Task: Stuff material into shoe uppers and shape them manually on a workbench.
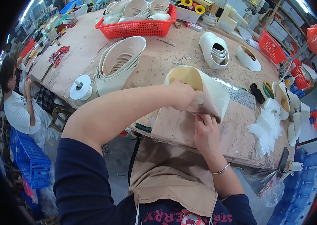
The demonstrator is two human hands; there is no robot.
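Note:
A cream-white leather shoe upper point(214, 92) with a tan lining stands at the near edge of the worktable, its opening turned toward me. My left hand point(182, 95) reaches across from the left, fingers closed on the upper inside its opening. At the upper's lower near edge, my right hand point(206, 133) is closed in a pinch against the material. A small pale piece shows between the two hands, too covered to name. Beneath the upper lie a board point(177, 125) and a grey speckled slab point(242, 98).
Nested white uppers point(115, 67) stand at left beside a white thread spool point(80, 87). A red basket point(136, 28) of uppers is at the back. More uppers point(214, 50) stand far right; white sheet pieces point(267, 127) lie at right. Another person point(21, 99) sits at far left.

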